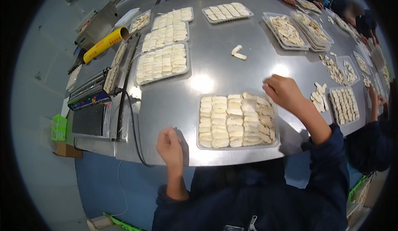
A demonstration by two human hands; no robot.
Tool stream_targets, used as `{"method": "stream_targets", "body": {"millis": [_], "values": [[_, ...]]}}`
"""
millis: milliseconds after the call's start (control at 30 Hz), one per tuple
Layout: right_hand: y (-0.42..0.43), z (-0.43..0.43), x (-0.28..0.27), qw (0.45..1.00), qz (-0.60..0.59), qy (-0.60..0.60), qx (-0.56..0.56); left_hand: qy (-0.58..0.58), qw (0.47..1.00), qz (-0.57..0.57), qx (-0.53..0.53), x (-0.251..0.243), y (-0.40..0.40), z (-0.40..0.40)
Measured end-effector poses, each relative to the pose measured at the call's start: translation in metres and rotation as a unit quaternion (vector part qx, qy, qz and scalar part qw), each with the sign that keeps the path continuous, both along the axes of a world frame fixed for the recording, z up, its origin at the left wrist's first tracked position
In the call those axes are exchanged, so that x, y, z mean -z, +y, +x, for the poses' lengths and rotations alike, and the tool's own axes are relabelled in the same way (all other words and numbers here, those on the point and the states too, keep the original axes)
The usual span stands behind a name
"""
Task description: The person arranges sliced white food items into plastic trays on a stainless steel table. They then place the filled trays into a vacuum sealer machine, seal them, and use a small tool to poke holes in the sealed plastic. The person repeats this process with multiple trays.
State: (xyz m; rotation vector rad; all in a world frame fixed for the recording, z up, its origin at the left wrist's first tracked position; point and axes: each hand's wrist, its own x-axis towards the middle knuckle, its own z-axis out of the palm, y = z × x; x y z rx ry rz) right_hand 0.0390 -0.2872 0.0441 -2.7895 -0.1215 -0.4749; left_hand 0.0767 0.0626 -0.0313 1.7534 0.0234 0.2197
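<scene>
Right in front of me lies a clear plastic tray (199,131) packed with overlapping pale slices, apparently mushroom (234,122), laid in several rows. Browner slices fill its right-hand row. My right hand (284,91) hovers at the tray's far right corner, fingers pinched together; whether a slice is between them cannot be made out. To the left of the tray, my left hand (169,145) is loosely curled near the steel table's front edge, apart from the tray, and nothing shows in it. Two loose slices (238,53) lie on the table beyond the tray.
Filled trays (163,61) line the left; another (227,12) sits at the back. Stacked trays of loose slices (286,30) stand back right. A wrapping machine (90,103) with a yellow film roll (105,45) and black cable (132,128) is left. Co-workers' hands (374,98) work at right.
</scene>
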Motion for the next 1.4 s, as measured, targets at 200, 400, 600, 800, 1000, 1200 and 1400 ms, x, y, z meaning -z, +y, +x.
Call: {"method": "stream_targets", "body": {"millis": [200,400,600,800,1000,1200,1400], "values": [[-0.035,0.142,0.057,0.998,-0.058,-0.013,0.003,0.013,0.999,0.033,0.008,0.0,-0.002,0.0],[-0.052,0.184,0.061,0.989,-0.12,0.087,-0.025,0.037,0.998,0.054,0.024,0.006,0.001,-0.002],[-0.067,0.107,0.032,0.982,-0.043,0.184,0.027,0.096,0.992,0.039,0.073,-0.009,-0.005,0.002],[-0.062,0.036,0.021,0.968,0.081,0.217,0.094,0.144,0.981,0.02,0.132,-0.015,-0.011,0.006],[-0.067,-0.019,0.029,0.985,0.127,0.079,0.081,0.191,0.966,-0.023,0.174,-0.017,-0.012,0.01],[-0.048,-0.071,0.042,0.994,0.037,-0.061,0.086,0.195,0.962,-0.03,0.186,-0.018,-0.022,0.008],[-0.004,-0.082,0.018,0.995,0.048,-0.079,0.022,0.2,0.961,-0.023,0.188,-0.018,-0.024,0.01]]}}
